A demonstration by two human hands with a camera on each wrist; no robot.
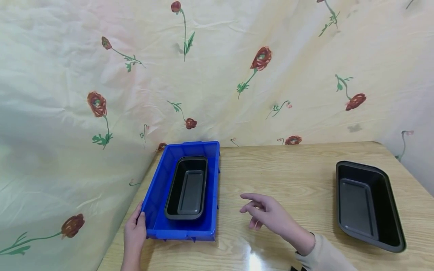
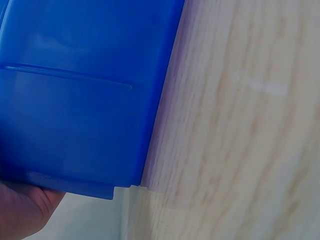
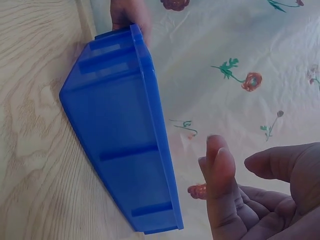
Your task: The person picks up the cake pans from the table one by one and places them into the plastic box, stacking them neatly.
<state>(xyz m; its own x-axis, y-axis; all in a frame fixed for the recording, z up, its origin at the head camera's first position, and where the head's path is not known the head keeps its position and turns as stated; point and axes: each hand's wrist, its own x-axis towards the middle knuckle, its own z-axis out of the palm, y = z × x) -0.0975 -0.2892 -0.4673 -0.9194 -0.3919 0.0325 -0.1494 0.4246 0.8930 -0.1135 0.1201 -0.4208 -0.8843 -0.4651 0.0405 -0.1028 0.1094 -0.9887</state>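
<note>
My left hand (image 1: pixel 134 227) grips the near left corner of a blue plastic bin (image 1: pixel 217 188), with the thumb and fingers at its rim. Inside the bin lies a dark rectangular loaf pan (image 1: pixel 191 192), hollow side up. The left wrist view shows the bin's smooth blue wall (image 2: pixel 75 115) close up, and part of the hand under its edge. To the right of the bin, my right hand (image 1: pixel 268 212) hovers over the table with nothing in it. Its fingers are loosely bent, thumb apart from them, in the right wrist view.
A second dark loaf pan (image 1: pixel 359 207) sits toward the right side of the wood-grain table (image 1: pixel 278 169). A floral cloth (image 1: pixel 217 75) hangs behind the table and along its left side. The bin stands near the table's left edge.
</note>
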